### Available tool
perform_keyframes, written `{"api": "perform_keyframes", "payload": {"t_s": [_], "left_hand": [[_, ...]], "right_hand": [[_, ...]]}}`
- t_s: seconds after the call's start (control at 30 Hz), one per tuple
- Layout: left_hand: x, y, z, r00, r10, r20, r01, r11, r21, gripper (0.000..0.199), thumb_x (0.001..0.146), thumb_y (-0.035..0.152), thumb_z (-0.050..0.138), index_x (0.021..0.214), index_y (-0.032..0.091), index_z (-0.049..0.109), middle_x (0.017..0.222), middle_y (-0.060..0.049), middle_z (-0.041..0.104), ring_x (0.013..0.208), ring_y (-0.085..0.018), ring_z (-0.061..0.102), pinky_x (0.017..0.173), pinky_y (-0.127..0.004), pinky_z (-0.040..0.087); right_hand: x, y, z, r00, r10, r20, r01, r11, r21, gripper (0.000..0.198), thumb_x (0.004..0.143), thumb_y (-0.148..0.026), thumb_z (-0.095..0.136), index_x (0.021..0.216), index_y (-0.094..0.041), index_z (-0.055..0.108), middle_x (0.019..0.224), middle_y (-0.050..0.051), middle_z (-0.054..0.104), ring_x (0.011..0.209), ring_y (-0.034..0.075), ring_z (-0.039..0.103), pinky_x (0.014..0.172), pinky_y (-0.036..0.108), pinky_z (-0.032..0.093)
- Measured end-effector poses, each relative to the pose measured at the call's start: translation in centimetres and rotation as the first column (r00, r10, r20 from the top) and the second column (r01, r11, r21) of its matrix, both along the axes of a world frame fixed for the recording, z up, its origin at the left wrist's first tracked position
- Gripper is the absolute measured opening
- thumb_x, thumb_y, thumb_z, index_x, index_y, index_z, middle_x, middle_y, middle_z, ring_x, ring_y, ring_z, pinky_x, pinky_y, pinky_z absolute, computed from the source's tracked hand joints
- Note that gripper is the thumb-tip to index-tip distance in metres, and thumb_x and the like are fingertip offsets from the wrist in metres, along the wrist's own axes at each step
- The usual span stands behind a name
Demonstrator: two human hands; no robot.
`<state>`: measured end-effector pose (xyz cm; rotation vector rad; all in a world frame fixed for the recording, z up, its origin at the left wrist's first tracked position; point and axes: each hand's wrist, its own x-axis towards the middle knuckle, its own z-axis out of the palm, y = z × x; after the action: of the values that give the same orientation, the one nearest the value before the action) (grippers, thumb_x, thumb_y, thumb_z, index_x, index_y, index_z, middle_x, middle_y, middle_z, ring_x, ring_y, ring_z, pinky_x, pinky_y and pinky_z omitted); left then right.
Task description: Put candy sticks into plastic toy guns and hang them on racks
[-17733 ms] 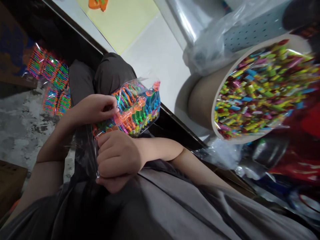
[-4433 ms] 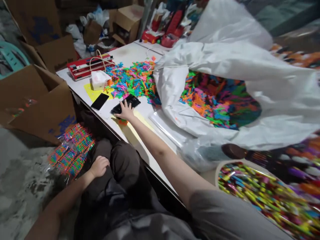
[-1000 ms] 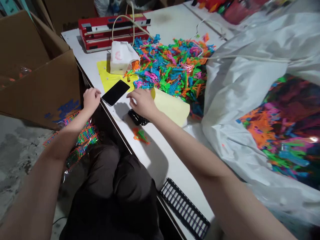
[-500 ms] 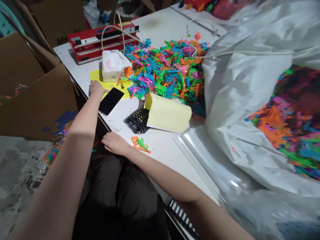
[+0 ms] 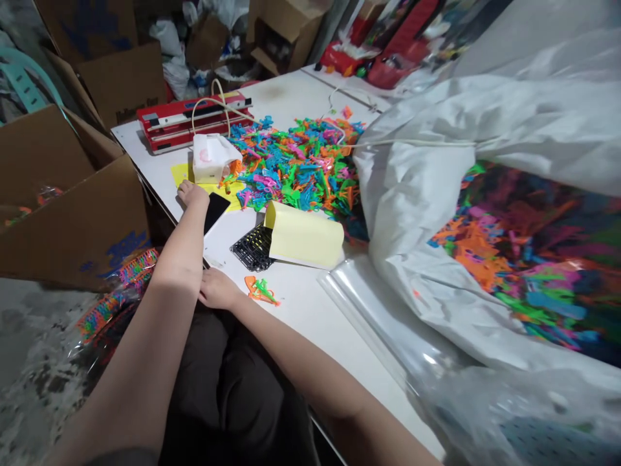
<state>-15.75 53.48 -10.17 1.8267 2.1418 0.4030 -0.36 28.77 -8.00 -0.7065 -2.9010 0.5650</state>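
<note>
- Here's the black-screened phone (image 5: 216, 210), flat on the white-topped counter (image 5: 301, 317) near its edge, partly hidden by the left wrist.
- The left hand (image 5: 192, 193) is right beside it, over a bright yellow sheet (image 5: 181, 172); I can't tell whether its grip is wide, narrow or holding anything.
- Lower down, the right hand (image 5: 218, 289) sits at the counter's edge, fingers curled down; its grip is turned from view, so I can't tell whether it holds something.
- Just to the right of that hand, a few orange and green plastic pieces (image 5: 262, 289) lie together on the counter.
- Beyond them, a black plastic lattice (image 5: 250, 249) pokes out from under a curled pale-yellow sheet (image 5: 305, 236).
- Above the left hand stands a white paper-covered box (image 5: 208, 162), orange showing at its open side.
- Next to that box, a big heap of small multicoloured plastic pieces (image 5: 301, 169) spreads over the counter.
- Behind the box, a long red machine with pale and dark strips (image 5: 162, 137).
- Over on the right, clear plastic sheeting (image 5: 369, 317) lies below a bulging white sack (image 5: 412, 194), its mouth showing more bright pieces.
- Down on the left, an open brown cardboard box (image 5: 72, 233), with clear-wrapped packs of coloured pieces (image 5: 101, 314) beside it.
</note>
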Motion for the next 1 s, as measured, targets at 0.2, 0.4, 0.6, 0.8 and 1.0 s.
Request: {"api": "perform_keyframes", "payload": {"t_s": [0.2, 0.4, 0.6, 0.8, 1.0], "left_hand": [[-3.2, 0.5, 4.1, 0.945, -0.227, -0.235, 0.095, 0.878, -0.468, 0.103, 0.075, 0.055, 0.062, 0.152, 0.006, 0.013, 0.158, -0.015, 0.003, 0.147, -0.031, 0.003, 0.118, -0.051, -0.003], [-4.6, 0.3, 2.1, 0.954, -0.198, -0.225, 0.148, 0.964, -0.221, 0.081, 0.080, 0.054, 0.056, 0.144, 0.008, 0.037, 0.153, -0.015, 0.028, 0.143, -0.028, 0.024, 0.119, -0.049, -0.003], [-3.7, -0.2, 2.1, 0.953, -0.185, -0.239, 0.156, 0.978, -0.138, 0.056, 0.082, 0.043, 0.060, 0.124, 0.007, 0.059, 0.136, -0.016, 0.051, 0.129, -0.029, 0.043, 0.119, -0.049, 0.005], [-3.2, -0.7, 2.9, 0.950, -0.180, -0.256, 0.151, 0.980, -0.129, 0.041, 0.087, 0.038, 0.057, 0.110, 0.005, 0.066, 0.118, -0.016, 0.061, 0.115, -0.026, 0.053, 0.117, -0.047, 0.010], [-1.6, -0.8, 2.5, 0.982, -0.027, -0.185, 0.001, 0.991, -0.137, 0.035, 0.090, 0.028, 0.051, 0.104, 0.000, 0.067, 0.111, -0.022, 0.063, 0.112, -0.026, 0.055, 0.113, -0.039, 0.021]], "right_hand": [[0.0, 0.0, 1.0, 0.999, -0.022, 0.027, 0.022, 1.000, 0.001, 0.021, 0.084, -0.023, 0.047, 0.082, -0.013, 0.065, 0.080, 0.008, 0.063, 0.079, 0.019, 0.053, 0.079, 0.031, 0.038], [0.0, 0.1, 1.1, 1.000, -0.018, 0.017, 0.018, 1.000, -0.017, 0.022, 0.083, -0.023, 0.046, 0.081, -0.013, 0.065, 0.079, 0.007, 0.063, 0.078, 0.019, 0.054, 0.080, 0.031, 0.039], [-0.1, 0.1, 1.1, 1.000, -0.022, 0.021, 0.022, 1.000, -0.020, 0.021, 0.083, -0.023, 0.047, 0.080, -0.013, 0.066, 0.079, 0.007, 0.063, 0.077, 0.019, 0.055, 0.080, 0.031, 0.039], [-0.2, 0.2, 0.9, 0.999, -0.020, 0.036, 0.020, 1.000, -0.017, 0.022, 0.082, -0.024, 0.047, 0.081, -0.012, 0.066, 0.081, 0.008, 0.064, 0.079, 0.019, 0.056, 0.081, 0.031, 0.039], [-0.4, 0.3, 0.9, 1.000, -0.016, 0.014, 0.016, 1.000, -0.019, 0.022, 0.082, -0.023, 0.047, 0.081, -0.012, 0.067, 0.079, 0.009, 0.064, 0.077, 0.019, 0.056, 0.081, 0.032, 0.040]]}}
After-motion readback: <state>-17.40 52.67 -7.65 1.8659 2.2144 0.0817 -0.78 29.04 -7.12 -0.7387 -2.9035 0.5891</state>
